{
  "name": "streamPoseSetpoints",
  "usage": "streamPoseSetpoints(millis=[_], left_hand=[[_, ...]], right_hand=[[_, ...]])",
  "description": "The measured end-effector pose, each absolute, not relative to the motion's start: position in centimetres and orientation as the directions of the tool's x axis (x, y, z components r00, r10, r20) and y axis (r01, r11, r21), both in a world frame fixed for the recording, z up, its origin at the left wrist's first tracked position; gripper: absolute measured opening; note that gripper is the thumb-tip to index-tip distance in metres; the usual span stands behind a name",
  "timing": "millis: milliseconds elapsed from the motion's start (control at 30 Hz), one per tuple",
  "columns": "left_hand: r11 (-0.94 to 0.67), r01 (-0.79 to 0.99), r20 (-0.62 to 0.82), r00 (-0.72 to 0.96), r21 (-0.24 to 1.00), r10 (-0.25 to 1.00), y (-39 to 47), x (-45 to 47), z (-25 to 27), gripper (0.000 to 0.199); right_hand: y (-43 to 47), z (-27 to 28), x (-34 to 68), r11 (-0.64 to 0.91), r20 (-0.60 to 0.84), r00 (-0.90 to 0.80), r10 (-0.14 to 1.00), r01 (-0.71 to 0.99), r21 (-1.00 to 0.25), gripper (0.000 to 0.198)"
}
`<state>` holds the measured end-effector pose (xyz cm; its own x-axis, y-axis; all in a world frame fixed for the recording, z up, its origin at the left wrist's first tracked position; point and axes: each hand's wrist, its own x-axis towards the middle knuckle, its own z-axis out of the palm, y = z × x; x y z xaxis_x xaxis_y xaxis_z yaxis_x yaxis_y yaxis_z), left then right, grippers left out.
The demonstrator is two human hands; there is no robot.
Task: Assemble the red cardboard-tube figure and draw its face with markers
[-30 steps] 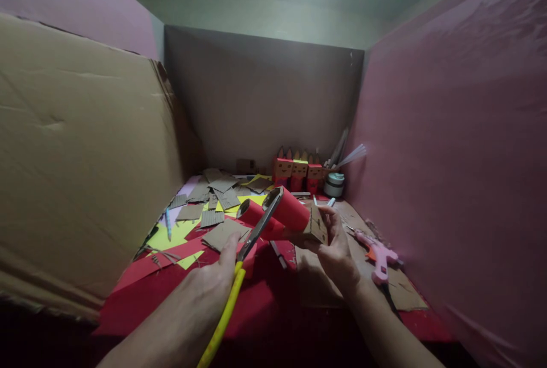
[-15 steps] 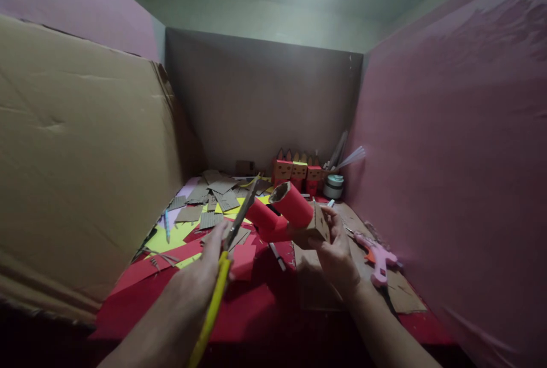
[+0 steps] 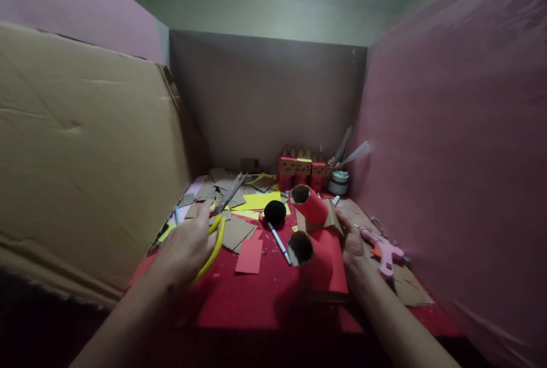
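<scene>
My left hand is closed on a pair of scissors with yellow handles, its grey blades pointing away over the scraps. On the right, my right hand grips the side of a cardboard box figure covered in red paper. Two open red tubes stick out of the figure toward the left: an upper tube and a lower tube. Left of the tubes lie a ball of black yarn, a white marker and a small red paper piece.
Cardboard scraps and yellow paper cover the far left of the red table. Finished-looking box figures stand at the back beside a teal-lidded jar. A pink glue gun lies at right. Cardboard walls the left.
The box figure has turned and lowered, so both tube openings now face me and the left. My left hand with the scissors has drawn away leftward, uncovering the black yarn.
</scene>
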<state>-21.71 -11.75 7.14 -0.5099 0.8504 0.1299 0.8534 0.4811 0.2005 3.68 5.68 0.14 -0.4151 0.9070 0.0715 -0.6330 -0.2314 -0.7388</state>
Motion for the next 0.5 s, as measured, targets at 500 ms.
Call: streamPoseSetpoints(millis=[500], left_hand=[[0.269, 0.939, 0.207, -0.312, 0.212, 0.927, -4.7, -24.7, 5.3, 0.046]], right_hand=[[6.9, -0.1, 3.5, -0.119, 0.179, -0.425, 0.887, -0.585, -0.802, 0.028]])
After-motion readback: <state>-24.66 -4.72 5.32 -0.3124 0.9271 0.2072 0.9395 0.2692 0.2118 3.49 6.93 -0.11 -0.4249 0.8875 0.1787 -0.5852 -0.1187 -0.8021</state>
